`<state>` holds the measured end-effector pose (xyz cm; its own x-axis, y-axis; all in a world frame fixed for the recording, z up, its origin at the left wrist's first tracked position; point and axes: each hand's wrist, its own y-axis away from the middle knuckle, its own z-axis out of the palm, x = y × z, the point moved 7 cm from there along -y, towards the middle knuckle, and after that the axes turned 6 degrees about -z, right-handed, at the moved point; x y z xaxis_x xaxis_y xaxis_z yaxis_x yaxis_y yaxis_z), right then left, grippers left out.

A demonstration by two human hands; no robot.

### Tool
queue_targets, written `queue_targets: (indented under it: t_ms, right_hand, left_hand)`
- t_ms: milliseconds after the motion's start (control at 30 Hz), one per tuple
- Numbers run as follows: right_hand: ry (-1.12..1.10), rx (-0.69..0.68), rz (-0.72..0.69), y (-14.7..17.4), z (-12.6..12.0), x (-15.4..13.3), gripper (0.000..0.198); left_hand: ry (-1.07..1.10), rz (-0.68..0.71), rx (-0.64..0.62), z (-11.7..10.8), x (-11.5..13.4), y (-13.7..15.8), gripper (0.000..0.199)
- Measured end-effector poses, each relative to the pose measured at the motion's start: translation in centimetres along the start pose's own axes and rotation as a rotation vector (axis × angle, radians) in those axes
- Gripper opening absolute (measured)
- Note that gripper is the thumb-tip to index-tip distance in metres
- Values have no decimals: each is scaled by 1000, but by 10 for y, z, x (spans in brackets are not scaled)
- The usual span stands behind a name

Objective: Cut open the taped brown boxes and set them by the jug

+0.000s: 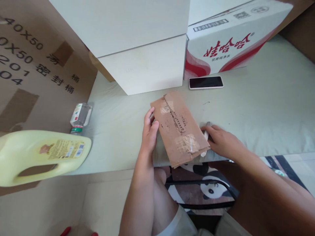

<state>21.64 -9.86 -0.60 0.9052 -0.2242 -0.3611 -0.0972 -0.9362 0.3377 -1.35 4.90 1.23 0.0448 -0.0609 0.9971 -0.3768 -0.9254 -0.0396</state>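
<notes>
A small, flattish brown cardboard box (176, 121) is tilted over the front edge of the pale green surface. Its top has a ragged torn seam and patches of clear tape. My left hand (150, 131) grips the box's left edge, thumb on top and fingers at the side. At the right edge of the box, my right hand (222, 141) is closed around a slim pale object (206, 132), a narrow strip partly hidden by the fingers and the box. I cannot make out its kind.
Behind stand white boxes (152, 70) and a red-and-white carton (221, 49), with a phone (206, 82) before it. To the left are a large brown carton (36, 72), a small clear bottle (80, 116) and a yellow jug (49, 154) near the edge.
</notes>
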Motion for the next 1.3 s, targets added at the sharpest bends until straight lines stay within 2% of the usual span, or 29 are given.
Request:
queue_targets:
  t_ms: [1300]
  right_hand:
    - [27,-3,12,-1,0,1,45]
  left_hand:
    - [-18,25,-12,0,3,1,70]
